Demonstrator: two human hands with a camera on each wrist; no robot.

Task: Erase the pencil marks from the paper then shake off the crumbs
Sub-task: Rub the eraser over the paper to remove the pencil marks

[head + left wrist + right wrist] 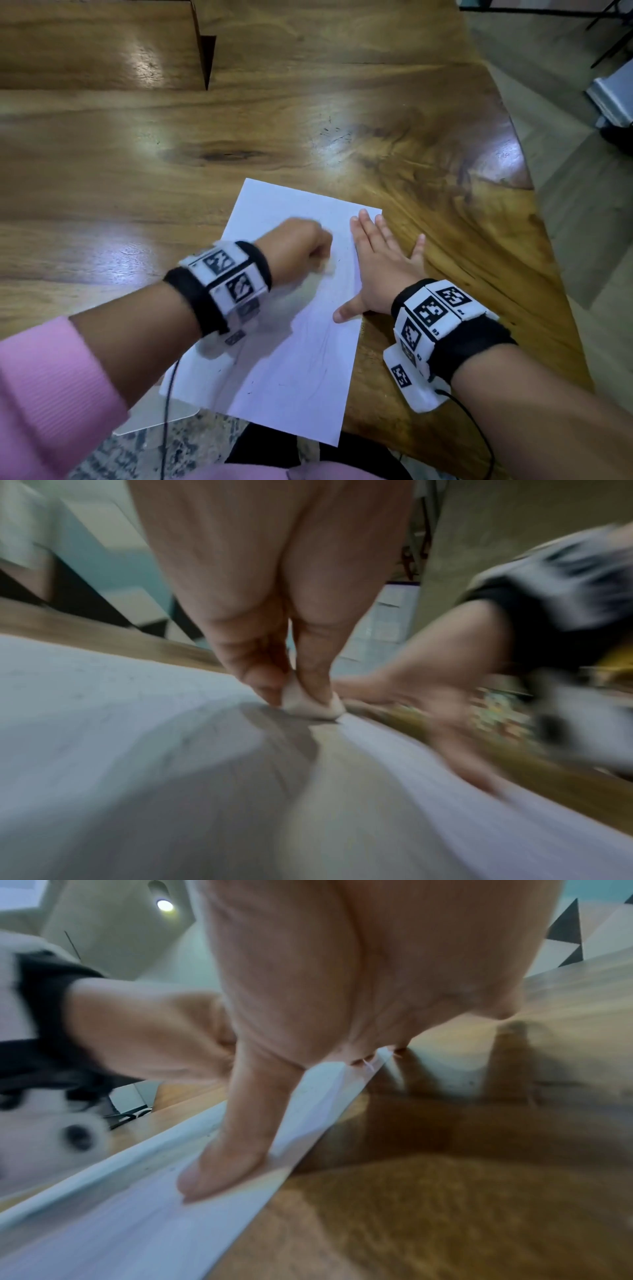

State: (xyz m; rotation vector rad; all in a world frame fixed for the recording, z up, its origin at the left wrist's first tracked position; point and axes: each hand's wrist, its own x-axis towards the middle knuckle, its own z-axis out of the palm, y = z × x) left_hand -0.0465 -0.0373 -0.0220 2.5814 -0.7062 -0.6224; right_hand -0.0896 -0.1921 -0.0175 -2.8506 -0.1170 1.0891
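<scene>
A white sheet of paper (291,342) lies on the wooden table (239,137), its near end hanging past the table's front edge. Faint pencil lines (318,346) run down its middle. My left hand (301,246) is curled and pinches a small white eraser (313,706) between thumb and fingers, its tip pressed on the paper (103,723). My right hand (380,270) lies flat with straight fingers across the paper's right edge, partly on the table. In the right wrist view its thumb (229,1153) presses the paper (137,1218) down.
A wooden box or partition (102,44) stands at the back left of the table. The table's right edge (534,219) drops to the floor. Black cables (168,411) hang from both wrist cameras. A clear plastic corner guard (161,418) sits at the front edge.
</scene>
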